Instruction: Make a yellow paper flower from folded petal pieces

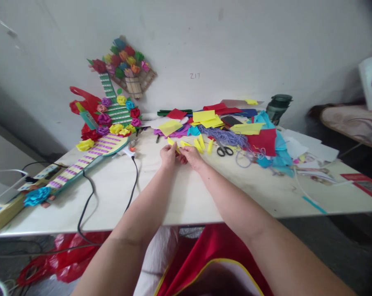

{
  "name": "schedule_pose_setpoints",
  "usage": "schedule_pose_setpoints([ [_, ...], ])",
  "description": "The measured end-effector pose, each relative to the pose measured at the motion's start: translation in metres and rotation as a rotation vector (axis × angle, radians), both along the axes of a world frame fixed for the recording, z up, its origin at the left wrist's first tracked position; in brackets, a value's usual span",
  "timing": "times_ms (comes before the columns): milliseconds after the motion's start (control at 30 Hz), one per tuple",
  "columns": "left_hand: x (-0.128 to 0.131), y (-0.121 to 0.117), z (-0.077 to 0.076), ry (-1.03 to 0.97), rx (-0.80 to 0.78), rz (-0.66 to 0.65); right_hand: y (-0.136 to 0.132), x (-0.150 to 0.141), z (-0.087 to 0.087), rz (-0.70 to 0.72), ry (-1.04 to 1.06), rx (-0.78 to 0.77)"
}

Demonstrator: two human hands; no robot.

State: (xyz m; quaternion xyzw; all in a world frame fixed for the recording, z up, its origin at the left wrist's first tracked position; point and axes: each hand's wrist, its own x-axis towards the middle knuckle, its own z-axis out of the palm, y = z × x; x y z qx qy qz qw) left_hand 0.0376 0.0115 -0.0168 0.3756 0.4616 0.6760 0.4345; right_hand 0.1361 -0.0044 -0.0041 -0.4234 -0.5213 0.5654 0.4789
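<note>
Over the middle of the table, my left hand (168, 155) and my right hand (191, 157) meet with pinched fingers. Between them they grip a small yellow paper strip (171, 142), whose upper end sticks out above the left fingertips. Part of it is hidden by my fingers. Just beyond my right hand lie several folded yellow paper pieces (201, 142). To their right rest black-handled scissors (225, 151). Left of my hands is a white hot glue gun (127, 151) with a black cord.
A guitar-shaped craft (90, 158) with paper flowers leans at the left. Coloured paper sheets (207, 117), lilac yarn (224, 135) and a dark green bottle (278, 107) lie or stand toward the wall. A power strip (47, 174) is at the left edge.
</note>
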Motion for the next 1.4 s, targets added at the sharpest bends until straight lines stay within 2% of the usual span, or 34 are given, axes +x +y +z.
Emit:
schedule_pose_setpoints([
  [367,0.0,-0.003,0.003,-0.117,0.046,-0.114,0.0,-0.001,-0.002,0.025,-0.005,0.008],
  [533,-0.003,-0.003,0.005,-0.148,0.047,-0.122,0.002,-0.001,-0.003,0.059,-0.008,0.007],
  [800,-0.008,0.001,0.004,-0.097,0.011,-0.076,0.006,-0.001,-0.005,-0.075,0.065,-0.047],
  [967,-0.007,-0.002,0.007,-0.065,0.011,-0.127,0.007,0.0,-0.006,-0.097,0.052,-0.026],
  [1233,-0.01,-0.006,0.002,-0.004,0.006,-0.323,0.001,0.004,-0.005,0.02,-0.053,0.071],
  [1400,-0.011,-0.011,0.004,0.0,0.01,-0.343,0.004,0.006,-0.009,0.031,-0.093,0.11],
])
